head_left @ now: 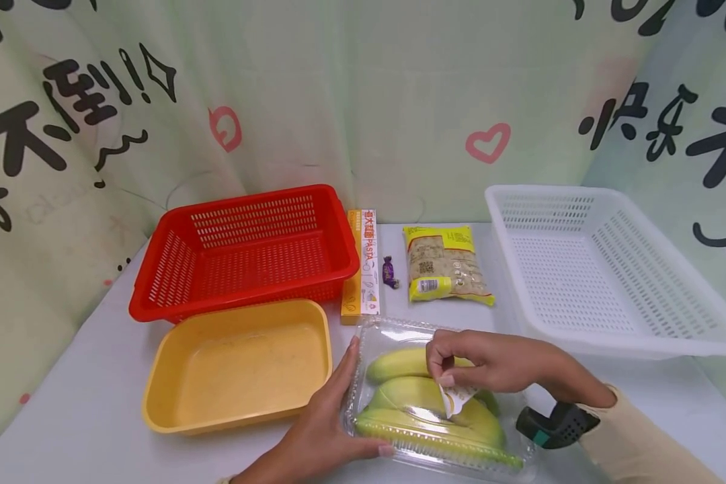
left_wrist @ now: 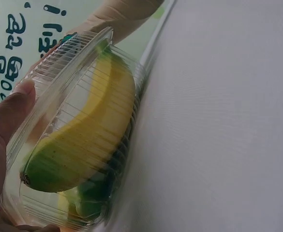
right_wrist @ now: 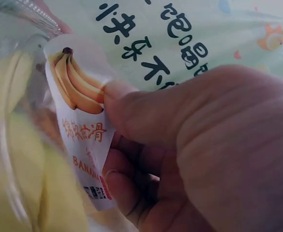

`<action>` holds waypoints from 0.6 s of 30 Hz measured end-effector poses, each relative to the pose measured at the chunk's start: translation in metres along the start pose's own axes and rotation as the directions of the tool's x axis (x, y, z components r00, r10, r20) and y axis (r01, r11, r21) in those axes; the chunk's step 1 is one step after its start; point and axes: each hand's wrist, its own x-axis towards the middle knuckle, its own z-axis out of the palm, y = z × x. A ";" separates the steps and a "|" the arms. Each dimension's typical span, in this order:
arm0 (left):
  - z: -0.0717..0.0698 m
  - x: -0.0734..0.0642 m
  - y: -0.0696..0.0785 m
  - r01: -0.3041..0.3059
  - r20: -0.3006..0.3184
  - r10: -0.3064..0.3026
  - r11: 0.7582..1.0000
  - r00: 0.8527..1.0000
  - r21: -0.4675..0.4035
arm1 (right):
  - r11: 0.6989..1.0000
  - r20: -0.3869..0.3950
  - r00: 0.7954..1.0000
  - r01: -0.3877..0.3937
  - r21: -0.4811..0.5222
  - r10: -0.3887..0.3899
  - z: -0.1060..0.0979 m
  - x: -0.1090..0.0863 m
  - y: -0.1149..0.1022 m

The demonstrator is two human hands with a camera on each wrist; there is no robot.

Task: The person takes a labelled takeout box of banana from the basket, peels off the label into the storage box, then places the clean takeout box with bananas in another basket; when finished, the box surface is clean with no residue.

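Observation:
A clear plastic clamshell box point(head_left: 399, 328) with several yellow-green bananas point(head_left: 411, 393) inside lies at the front of the table. My left hand point(head_left: 333, 417) grips its left side, thumb on the near edge; the left wrist view shows the thumb point(left_wrist: 22, 92) along the rim and a banana point(left_wrist: 97, 125) through the wall. Above the lid, my right hand point(head_left: 484, 359) pinches a white banana label point(right_wrist: 81, 116) between thumb and fingers. The label carries a banana picture and orange print. Its lower end meets the lid in the head view; how much of it sticks there I cannot tell.
Left of the box stands a yellow tub point(head_left: 236, 420), with a red basket point(head_left: 248, 296) behind it. A pasta box point(head_left: 352, 296), a purple-wrapped candy point(head_left: 389, 272) and a yellow-and-clear food bag point(head_left: 444, 265) lie beyond. At right sits a white basket point(head_left: 629, 343).

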 end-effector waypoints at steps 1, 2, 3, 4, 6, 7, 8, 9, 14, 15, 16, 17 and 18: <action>0.000 0.000 0.000 0.002 0.000 -0.002 1.000 1.000 -0.004 | 1.000 0.000 1.000 0.003 0.014 -0.003 0.000 0.000 0.001; 0.000 0.000 0.000 0.004 0.000 -0.004 1.000 1.000 -0.005 | 0.999 -0.002 1.000 0.008 0.033 -0.007 0.000 0.000 0.002; -0.001 0.000 0.000 0.003 0.000 -0.003 1.000 1.000 -0.005 | 0.998 -0.006 1.000 0.016 0.053 -0.016 0.000 0.000 0.004; -0.001 0.000 0.000 0.005 -0.001 -0.005 1.000 1.000 -0.006 | 0.997 -0.012 1.000 0.022 0.073 -0.021 0.000 0.000 0.005; -0.001 0.000 0.001 0.008 -0.006 -0.008 1.000 1.000 0.004 | 0.992 -0.023 0.999 0.036 0.120 -0.034 -0.001 -0.001 0.007; -0.001 0.000 0.001 0.011 -0.009 -0.011 1.000 1.000 0.006 | 0.990 -0.031 0.999 0.042 0.137 -0.038 -0.001 -0.001 0.008; -0.001 0.000 0.001 0.013 -0.010 -0.013 1.000 1.000 0.008 | 0.987 -0.037 0.998 0.047 0.155 -0.042 -0.001 -0.001 0.008; -0.001 0.000 0.001 0.015 -0.011 -0.015 1.000 1.000 0.007 | 0.985 -0.044 0.998 0.052 0.163 -0.045 -0.001 -0.002 0.008; -0.001 0.000 0.001 0.030 -0.007 -0.030 1.000 1.000 -0.002 | 0.977 -0.078 0.997 0.025 0.210 -0.009 -0.001 -0.005 0.010; -0.001 0.000 0.001 0.031 -0.005 -0.031 0.999 0.999 -0.007 | 0.975 -0.085 0.996 0.018 0.221 0.000 -0.001 -0.005 0.010; 0.000 0.001 0.001 0.033 -0.004 -0.033 0.999 0.999 -0.010 | 0.971 -0.090 0.996 0.008 0.240 0.014 -0.001 -0.006 0.011; 0.000 0.001 0.001 0.034 -0.003 -0.034 0.999 0.999 -0.015 | 0.969 -0.095 0.995 0.006 0.248 0.018 -0.001 -0.006 0.011; 0.000 0.001 0.001 0.036 -0.001 -0.036 0.999 0.999 -0.018 | 0.965 -0.100 0.995 0.002 0.261 0.026 -0.001 -0.007 0.012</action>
